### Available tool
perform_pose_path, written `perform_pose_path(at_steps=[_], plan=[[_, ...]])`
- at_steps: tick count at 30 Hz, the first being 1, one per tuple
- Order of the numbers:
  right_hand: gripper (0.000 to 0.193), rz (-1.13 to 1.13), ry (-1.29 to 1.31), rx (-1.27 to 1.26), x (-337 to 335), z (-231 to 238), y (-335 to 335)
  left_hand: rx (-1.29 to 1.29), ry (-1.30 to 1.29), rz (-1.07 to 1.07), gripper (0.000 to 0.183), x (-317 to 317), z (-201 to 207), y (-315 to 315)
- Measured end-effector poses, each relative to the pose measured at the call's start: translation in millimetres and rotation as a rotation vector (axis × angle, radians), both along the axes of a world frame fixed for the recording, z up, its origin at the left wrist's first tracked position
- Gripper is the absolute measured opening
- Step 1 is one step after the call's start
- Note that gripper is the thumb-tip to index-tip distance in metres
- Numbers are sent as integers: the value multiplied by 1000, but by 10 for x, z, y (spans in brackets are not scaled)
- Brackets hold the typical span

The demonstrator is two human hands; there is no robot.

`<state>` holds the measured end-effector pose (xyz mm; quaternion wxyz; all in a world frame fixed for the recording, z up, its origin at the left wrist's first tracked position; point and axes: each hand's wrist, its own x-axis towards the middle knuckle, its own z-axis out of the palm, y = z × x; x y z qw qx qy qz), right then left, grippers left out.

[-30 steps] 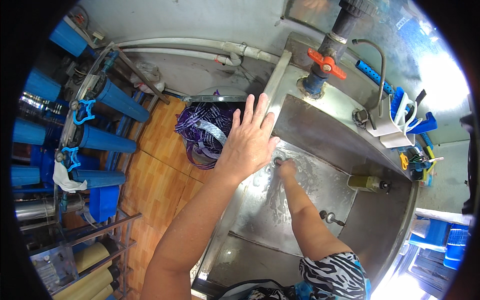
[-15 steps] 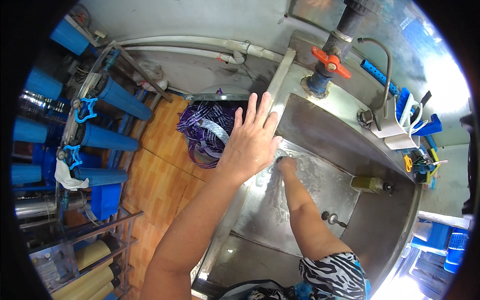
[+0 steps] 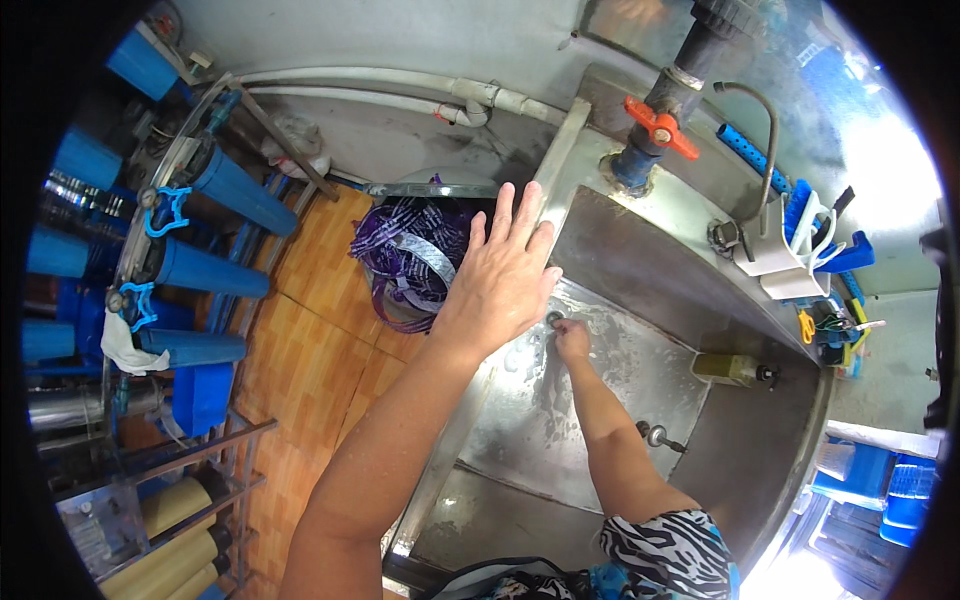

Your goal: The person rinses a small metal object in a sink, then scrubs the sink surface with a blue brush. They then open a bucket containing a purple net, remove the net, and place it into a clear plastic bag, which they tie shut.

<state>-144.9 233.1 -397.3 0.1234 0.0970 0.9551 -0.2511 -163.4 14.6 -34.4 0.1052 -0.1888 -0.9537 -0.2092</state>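
Right hand (image 3: 572,340) slightly back, drain (image 3: 553,316) ahead

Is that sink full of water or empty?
Not full: the sink shows its metal bottom, with wet patches and droplets around the right hand rather than standing depth.

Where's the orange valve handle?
Head view, upper right: the orange valve handle is on the dark pipe above the sink ledge, left of the curved spout.

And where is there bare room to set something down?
There's wet sink bottom between the right hand and yellowish bottle, and wood-patterned floor between the purple bundle and blue cylinders. It's crowded around the white brush holder; the left hand hides part of the sink rim.
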Motion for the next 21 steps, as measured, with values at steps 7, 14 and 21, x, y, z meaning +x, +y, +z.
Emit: perform_pose_path(at_steps=[7, 14, 21], plan=[[28, 142, -47, 298, 47, 75, -249, 13, 11, 0, 46, -3, -13, -1], [18, -231, -24, -92, -126, -376, -135, 22, 31, -3, 45, -3, -24, -3], [23, -362, -135, -506, -54, -216, -24, 24, -10, 3, 45, 0, -14, -5]])
